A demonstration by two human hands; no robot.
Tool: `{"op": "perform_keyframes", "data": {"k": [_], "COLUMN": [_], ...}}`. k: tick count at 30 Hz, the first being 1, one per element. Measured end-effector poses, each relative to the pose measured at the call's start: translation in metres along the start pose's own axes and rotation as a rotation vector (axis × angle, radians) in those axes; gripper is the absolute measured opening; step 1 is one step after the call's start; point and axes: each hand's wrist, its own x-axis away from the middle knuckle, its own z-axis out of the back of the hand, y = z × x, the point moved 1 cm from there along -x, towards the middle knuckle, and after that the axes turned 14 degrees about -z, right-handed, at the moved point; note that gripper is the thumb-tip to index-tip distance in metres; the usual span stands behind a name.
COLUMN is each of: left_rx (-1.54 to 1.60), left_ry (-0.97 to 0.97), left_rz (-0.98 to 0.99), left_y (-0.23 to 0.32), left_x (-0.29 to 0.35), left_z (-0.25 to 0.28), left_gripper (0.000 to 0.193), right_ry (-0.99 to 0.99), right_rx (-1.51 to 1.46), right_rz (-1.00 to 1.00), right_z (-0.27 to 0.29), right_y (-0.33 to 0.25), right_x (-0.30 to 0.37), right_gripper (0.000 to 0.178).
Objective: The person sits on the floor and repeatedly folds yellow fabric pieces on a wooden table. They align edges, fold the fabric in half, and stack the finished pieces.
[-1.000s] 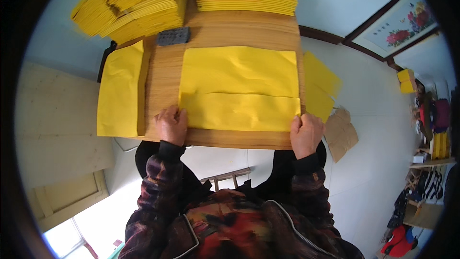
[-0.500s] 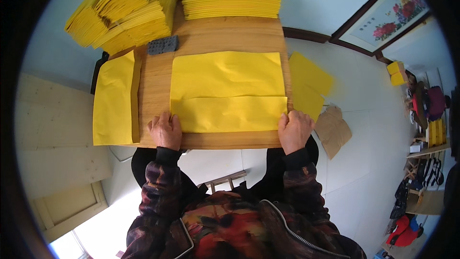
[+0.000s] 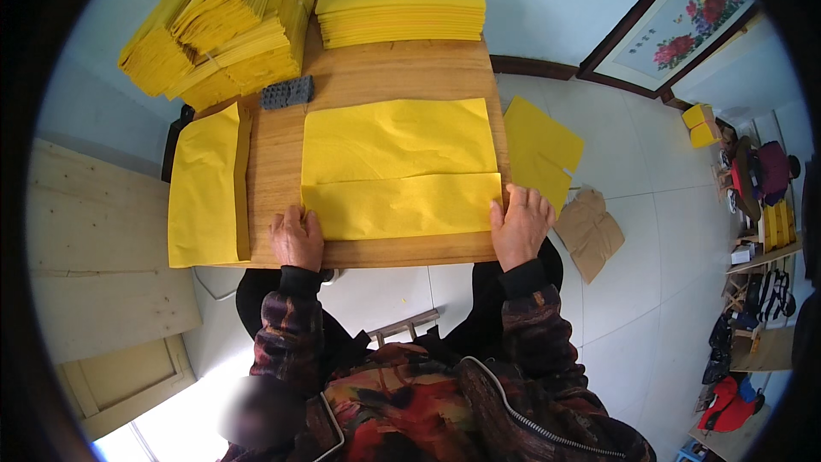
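Observation:
A yellow paper sheet (image 3: pixel 398 141) lies on the table in front of me, its near part folded up into a wide flap (image 3: pixel 402 207). My left hand (image 3: pixel 297 238) rests at the flap's lower left corner, the thumb against the paper edge and the fingers bent but apart on the wood. At the right edge of the flap, my right hand (image 3: pixel 522 227) has its thumb touching the paper and its other fingers stretched out past the table's side. Neither hand lifts the sheet.
A folded yellow piece (image 3: pixel 205 192) lies at the table's left. Yellow bundles (image 3: pixel 235 34) and a neat yellow stack (image 3: pixel 400 13) stand at the back, near a dark grey bumpy block (image 3: pixel 287 92). Yellow sheets (image 3: pixel 543 150) and brown paper (image 3: pixel 590 233) lie right of the wooden table (image 3: pixel 402 68).
The fingers of my right hand have straightened from a curl. My left hand stays at its corner. The folded sheet looks the same, and the whole view has shifted slightly.

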Motion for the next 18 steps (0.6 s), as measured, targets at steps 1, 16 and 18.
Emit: {"op": "perform_keyframes", "data": {"k": [1,16,18], "left_rx": [0.020,0.042,0.040], "left_ry": [0.011,0.042,0.053], "left_rz": [-0.008,-0.010,-0.009], "left_y": [0.000,0.004,0.005], "left_x": [0.000,0.001,0.001], "left_z": [0.000,0.003,0.003], "left_gripper": [0.014,0.011,0.011], "right_ry": [-0.023,-0.066,-0.090], "right_rx": [-0.011,-0.112,-0.088], "right_rz": [0.005,0.040,0.020], "right_z": [-0.001,-0.019,-0.020], "right_y": [-0.001,-0.003,-0.003], "right_x": [0.000,0.006,0.007], "right_gripper": [0.037,0.044,0.046]}}
